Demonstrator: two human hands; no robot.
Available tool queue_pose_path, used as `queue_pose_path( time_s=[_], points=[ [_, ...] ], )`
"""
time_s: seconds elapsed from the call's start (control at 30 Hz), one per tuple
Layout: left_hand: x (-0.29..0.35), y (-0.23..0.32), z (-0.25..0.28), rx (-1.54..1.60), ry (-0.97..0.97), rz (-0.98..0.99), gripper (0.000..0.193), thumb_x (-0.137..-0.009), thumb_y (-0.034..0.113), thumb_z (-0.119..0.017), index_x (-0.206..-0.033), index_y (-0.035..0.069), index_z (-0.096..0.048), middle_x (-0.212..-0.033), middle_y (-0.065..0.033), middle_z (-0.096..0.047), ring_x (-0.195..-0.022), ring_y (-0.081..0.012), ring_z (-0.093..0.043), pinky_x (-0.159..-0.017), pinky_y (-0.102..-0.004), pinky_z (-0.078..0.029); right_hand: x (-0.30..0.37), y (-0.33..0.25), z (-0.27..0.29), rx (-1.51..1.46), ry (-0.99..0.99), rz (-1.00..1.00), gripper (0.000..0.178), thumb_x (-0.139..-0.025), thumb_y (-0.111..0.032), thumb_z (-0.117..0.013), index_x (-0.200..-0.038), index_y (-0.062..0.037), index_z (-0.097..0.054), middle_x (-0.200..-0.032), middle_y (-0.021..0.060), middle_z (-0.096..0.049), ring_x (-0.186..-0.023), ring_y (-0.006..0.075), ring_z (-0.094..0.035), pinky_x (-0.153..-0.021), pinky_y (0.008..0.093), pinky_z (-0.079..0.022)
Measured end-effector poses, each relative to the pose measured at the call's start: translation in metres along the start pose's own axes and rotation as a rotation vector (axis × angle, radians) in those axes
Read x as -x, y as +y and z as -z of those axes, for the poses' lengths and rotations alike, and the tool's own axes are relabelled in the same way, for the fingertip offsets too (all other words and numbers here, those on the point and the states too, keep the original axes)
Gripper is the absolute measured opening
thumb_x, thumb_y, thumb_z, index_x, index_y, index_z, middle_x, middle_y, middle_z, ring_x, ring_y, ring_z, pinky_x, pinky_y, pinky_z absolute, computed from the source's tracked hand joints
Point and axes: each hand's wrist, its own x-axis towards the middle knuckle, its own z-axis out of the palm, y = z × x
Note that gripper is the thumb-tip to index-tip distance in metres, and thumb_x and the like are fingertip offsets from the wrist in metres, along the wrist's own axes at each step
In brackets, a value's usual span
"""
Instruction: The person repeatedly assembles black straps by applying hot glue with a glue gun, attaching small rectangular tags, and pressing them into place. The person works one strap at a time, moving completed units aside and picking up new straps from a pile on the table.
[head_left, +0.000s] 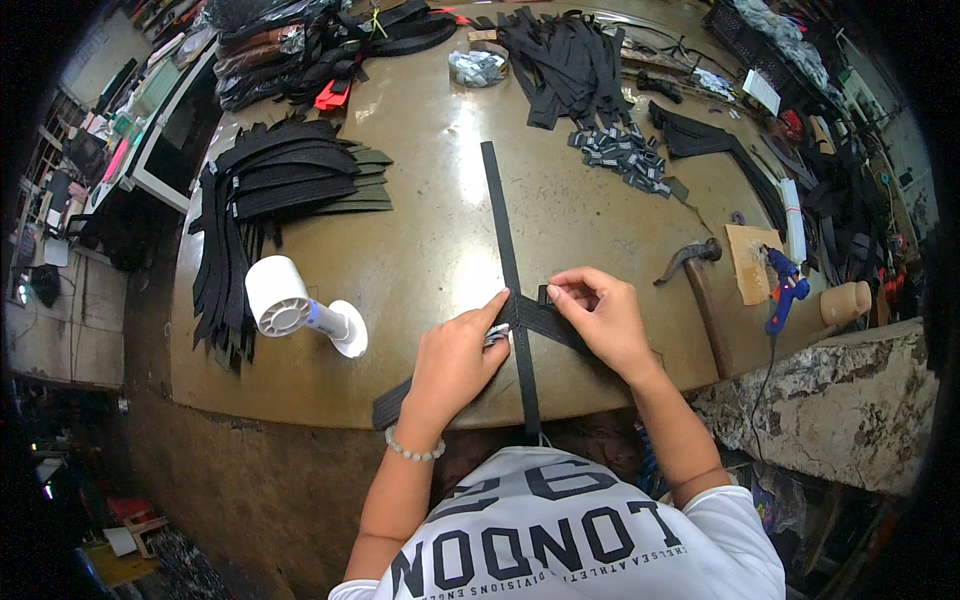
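A long narrow black webbing strap (502, 220) runs from mid-table to the near edge, crossing a wider black strap (553, 325) that lies slantwise. My left hand (450, 362) rests over the crossing, its index fingertip pressing on the narrow strap. Small grey tags (495, 335) show between its thumb and fingers; how many is unclear. Just right of the crossing, my right hand (605, 318) pinches a small dark tag (545, 294) between thumb and index finger, above the wide strap. Part of the wide strap is hidden under my left hand.
A white handheld fan (280, 300) stands left. Black straps (285, 180) are stacked beyond it, more straps (565, 60) lie far off beside loose dark tags (620, 155). Rightward are a hammer (705, 300), a blue glue gun (786, 288) on cardboard and a tape roll (846, 300).
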Motion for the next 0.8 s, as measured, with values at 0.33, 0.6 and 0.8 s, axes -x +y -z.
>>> queue_pose_path(
  time_s=[0.33,0.6,0.8],
  points=[
    [0.044,-0.001,0.013,0.140,0.136,-0.167,0.041,-0.080,0.015,-0.072,-0.120,0.014,-0.065,-0.081,-0.0091,-0.065,-0.072,-0.0278,-0.065,-0.063,-0.0347,-0.052,0.019,0.009,-0.024,0.126,-0.010,0.120,0.012,-0.087,-0.007,-0.069,-0.096,0.0010,-0.070,-0.083,0.0120,-0.065,-0.069,0.0200,-0.064,-0.063,0.0300,-0.051],
    [0.078,0.012,-0.006,-0.129,0.025,-0.311,0.045,-0.073,0.022,-0.077,-0.117,0.018,-0.066,-0.074,-0.0014,-0.051,-0.066,-0.0172,-0.058,-0.056,-0.0309,-0.047,0.015,0.010,-0.023,0.193,-0.048,0.112,0.014,-0.087,-0.009,-0.070,-0.097,-0.0008,-0.070,-0.086,0.0122,-0.064,-0.071,0.0230,-0.064,-0.066,0.0336,-0.052],
    [0.040,0.003,-0.009,-0.027,0.136,-0.304,0.043,-0.064,0.008,-0.076,-0.105,0.013,-0.065,-0.081,-0.0042,-0.059,-0.074,-0.0230,-0.062,-0.060,-0.0348,-0.050,0.013,0.008,-0.020,0.205,-0.083,0.102,0.016,-0.087,-0.012,-0.070,-0.099,-0.0025,-0.069,-0.087,0.0117,-0.065,-0.071,0.0240,-0.064,-0.067,0.0343,-0.052]
  ],
)
